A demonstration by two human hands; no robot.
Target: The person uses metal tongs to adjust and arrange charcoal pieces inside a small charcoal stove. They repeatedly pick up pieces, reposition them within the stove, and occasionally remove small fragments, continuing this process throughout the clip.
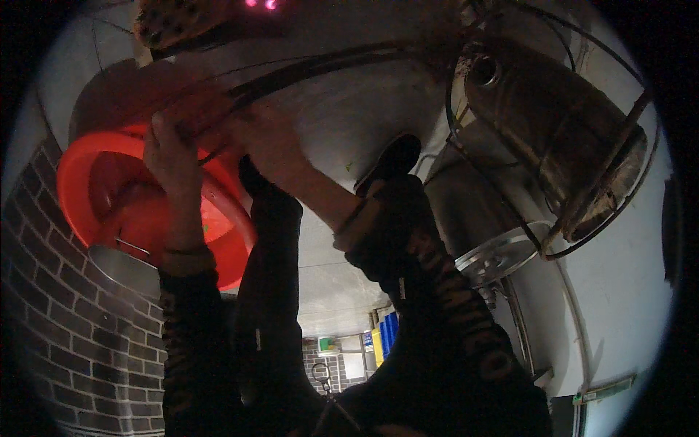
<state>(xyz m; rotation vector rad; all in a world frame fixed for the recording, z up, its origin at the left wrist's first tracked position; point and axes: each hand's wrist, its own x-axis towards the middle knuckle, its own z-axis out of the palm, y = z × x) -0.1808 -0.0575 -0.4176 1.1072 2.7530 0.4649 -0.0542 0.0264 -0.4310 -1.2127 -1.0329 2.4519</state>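
My left hand (172,154) is over a red plastic basin (74,175), its fingers curled closed. My right hand (261,140) reaches in from the right beside it, fingers bent toward the left hand. Dim light and blur hide most of the right fingertips. Something thin and dark shows between the two hands, but I cannot make out what it is. Just beyond the hands, long dark hoses or cables (313,71) stretch to the right. A metal sheet or pan with a wire handle (122,268) is at the basin's near edge.
To the right lies a rusty metal cylinder (546,120), with a dark cable looped round it. Below it is a round metal lid (502,255). A brick-patterned wall (65,320) rises at left. My shoe (399,156) is on the grey floor. Pink lights glow at the top.
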